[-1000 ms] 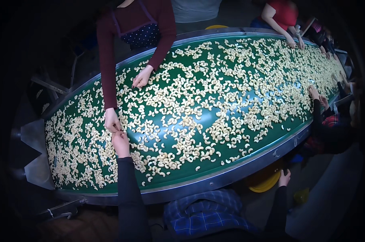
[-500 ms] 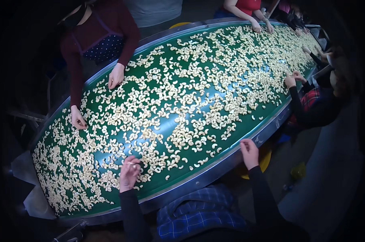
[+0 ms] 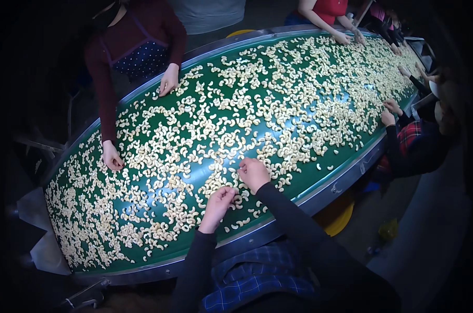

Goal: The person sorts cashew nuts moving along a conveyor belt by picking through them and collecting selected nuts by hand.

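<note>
Pale cashew nuts (image 3: 231, 140) lie scattered over a green conveyor belt (image 3: 192, 175) in front of me. Over the near part of the belt, my left hand (image 3: 218, 207) has its thumb and fingertips pinched together. Just beyond it and to the right, my right hand (image 3: 255, 175) reaches in with fingers curled down at the nuts. Both hands are closed, a short gap apart; anything between their fingertips is too small or hidden to make out. Loose cashews lie around both hands.
A metal rim (image 3: 252, 241) borders the belt on my side. Across it a co-worker in a dotted apron (image 3: 140, 61) has both hands at the nuts. Other people work farther along both sides. A yellow tub (image 3: 336, 215) stands below the rim at right.
My right hand has come from the near rim leftward over the nuts. The left hand has shifted right and slightly farther away, so the two are close together. The co-worker's hands have moved too.
</note>
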`<act>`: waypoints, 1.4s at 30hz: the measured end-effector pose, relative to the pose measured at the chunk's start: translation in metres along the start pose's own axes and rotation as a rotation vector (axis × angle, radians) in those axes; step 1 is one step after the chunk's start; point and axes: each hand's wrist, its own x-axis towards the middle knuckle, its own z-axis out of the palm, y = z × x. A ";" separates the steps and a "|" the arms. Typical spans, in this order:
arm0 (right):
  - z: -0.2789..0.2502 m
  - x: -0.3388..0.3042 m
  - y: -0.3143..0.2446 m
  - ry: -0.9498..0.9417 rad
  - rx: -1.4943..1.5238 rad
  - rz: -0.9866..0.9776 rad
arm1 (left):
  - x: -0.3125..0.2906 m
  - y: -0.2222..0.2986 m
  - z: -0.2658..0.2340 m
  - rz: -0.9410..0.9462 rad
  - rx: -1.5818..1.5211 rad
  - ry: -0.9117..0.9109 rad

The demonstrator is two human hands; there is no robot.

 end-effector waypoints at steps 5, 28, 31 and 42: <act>-0.033 -0.015 0.029 -0.308 0.163 0.074 | 0.070 0.034 0.023 0.289 0.601 0.423; -0.110 0.010 0.110 -0.704 1.151 0.540 | 0.109 0.018 0.062 0.245 0.942 0.587; -0.130 0.009 0.125 -0.562 0.947 0.511 | 0.115 0.006 0.081 0.273 0.806 0.532; -0.213 0.016 0.129 0.035 0.589 0.199 | 0.111 0.013 0.220 -0.287 -0.604 -0.255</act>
